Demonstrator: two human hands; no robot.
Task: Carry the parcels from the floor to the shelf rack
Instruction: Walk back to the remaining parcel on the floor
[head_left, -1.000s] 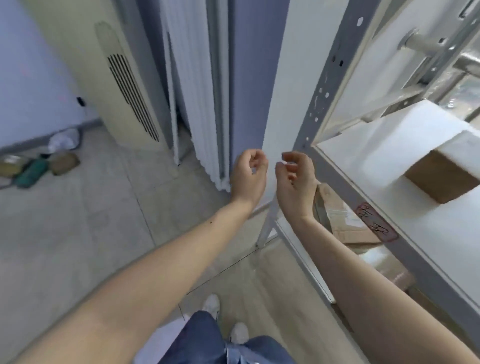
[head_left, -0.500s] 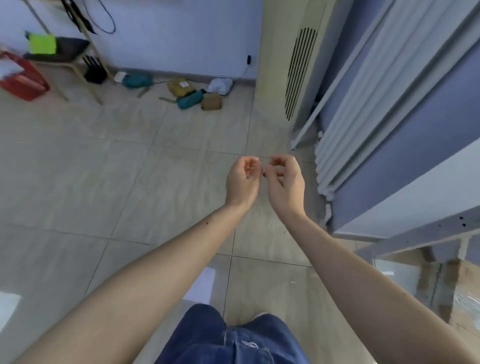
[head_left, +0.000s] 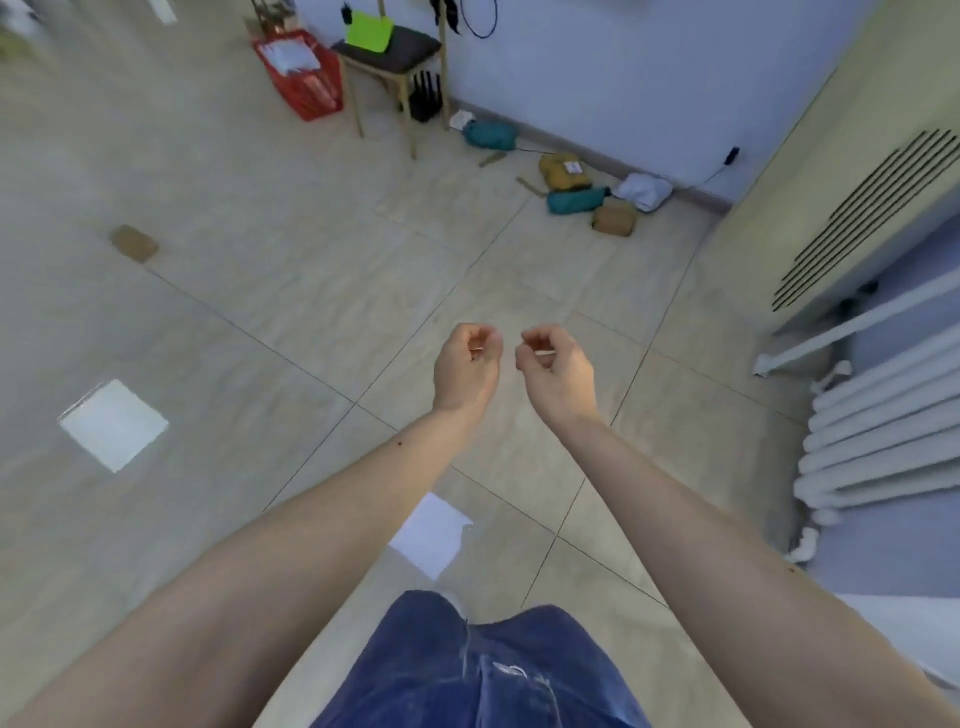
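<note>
A person stands on a tiled floor (head_left: 291, 291) with both bare arms held out ahead, the left hand (head_left: 466, 366) and the right hand (head_left: 557, 370) side by side, apart, over the tiles. Each grip is empty, the fingers curled in on themselves and holding nothing.

The parcels lie on the floor along the blue wall (head_left: 623, 78), ahead of the hands and a little to their right: a teal roll (head_left: 575, 199) with its long axis roughly along the wall's foot, a brown box (head_left: 614, 218) touching or just beside it, a yellow-brown packet (head_left: 563, 171) nearer the wall, a white bag (head_left: 644, 190) at the wall's foot, and another teal bundle (head_left: 489, 134) further left along the wall. A lone brown parcel (head_left: 134, 243) sits well apart from the wall, off to the left. For the wall cluster the right hand appears slightly nearer; for the lone parcel, the left. No shelf rack is in view.

Half a second earlier the hands were almost touching; now a gap shows between them. The view has swung left, bringing the red basket (head_left: 301, 78) and the stool (head_left: 389, 57) by the wall nearer the middle, while the rack's frame has dropped out of sight.
</note>
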